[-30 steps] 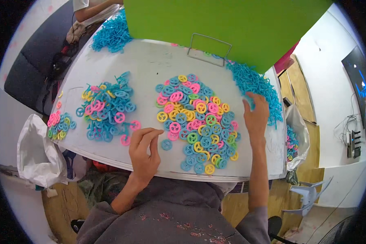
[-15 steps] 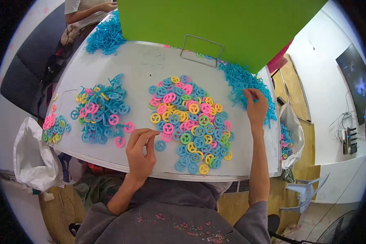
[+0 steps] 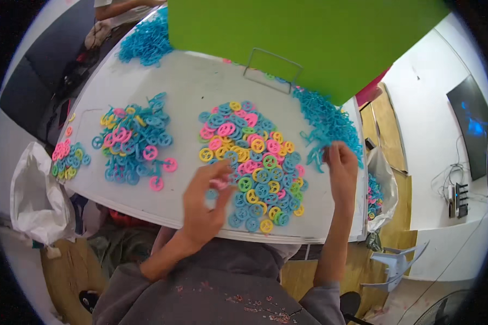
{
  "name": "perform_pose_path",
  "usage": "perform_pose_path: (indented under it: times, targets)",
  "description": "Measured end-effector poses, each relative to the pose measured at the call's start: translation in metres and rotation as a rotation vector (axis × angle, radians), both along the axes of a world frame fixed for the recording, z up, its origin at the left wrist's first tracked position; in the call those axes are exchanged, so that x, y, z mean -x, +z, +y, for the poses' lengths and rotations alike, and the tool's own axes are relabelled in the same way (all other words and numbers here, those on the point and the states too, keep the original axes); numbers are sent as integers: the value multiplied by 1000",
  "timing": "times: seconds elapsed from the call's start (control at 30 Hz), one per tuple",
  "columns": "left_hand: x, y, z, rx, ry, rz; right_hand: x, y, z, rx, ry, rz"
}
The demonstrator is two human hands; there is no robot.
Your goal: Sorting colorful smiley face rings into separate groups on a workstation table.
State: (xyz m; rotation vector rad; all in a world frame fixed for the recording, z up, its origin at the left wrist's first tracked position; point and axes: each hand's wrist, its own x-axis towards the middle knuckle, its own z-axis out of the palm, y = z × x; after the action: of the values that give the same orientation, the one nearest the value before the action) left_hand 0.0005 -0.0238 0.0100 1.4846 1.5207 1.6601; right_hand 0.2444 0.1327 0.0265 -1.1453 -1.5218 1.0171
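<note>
My left hand (image 3: 203, 200), smeared by motion, is over the near left side of a heap of small plastic wheels (image 3: 257, 145) in blue, pink, yellow and green. Its thumb and index finger are apart, with a pink wheel (image 3: 219, 183) showing between them, apparently on the table. At the near end of a pile of blue plastic stick-like pieces (image 3: 331, 120), my right hand (image 3: 342, 169) has its fingers pinched together. Several loose blue pieces (image 3: 313, 154) lie against its fingertips. Whatever the pinch holds is hidden.
Blue sticks joined with wheels (image 3: 133, 141) form a heap on the left. Beyond it lies another blue pile (image 3: 146, 40). A green panel (image 3: 298, 43) with a wire frame (image 3: 274, 69) closes the far side. White sacks (image 3: 35, 200) flank the table (image 3: 184, 76). Another person's arm (image 3: 116, 10) shows far left.
My right hand has come down toward me to the pile's near end, where blue pieces now spread out. My left hand has shifted right toward the wheels, its fingers opening. The view has tilted slightly.
</note>
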Motion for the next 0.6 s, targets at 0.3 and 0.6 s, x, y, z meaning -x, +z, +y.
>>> perform_pose_path:
  times: [0.3,0.6]
  targets:
    - [-24,-7,7,180,-339,-254,52,-10,-107,351,339,237]
    - [-2,-14,-10,87,113,161,76,-44,-131,282,15,407]
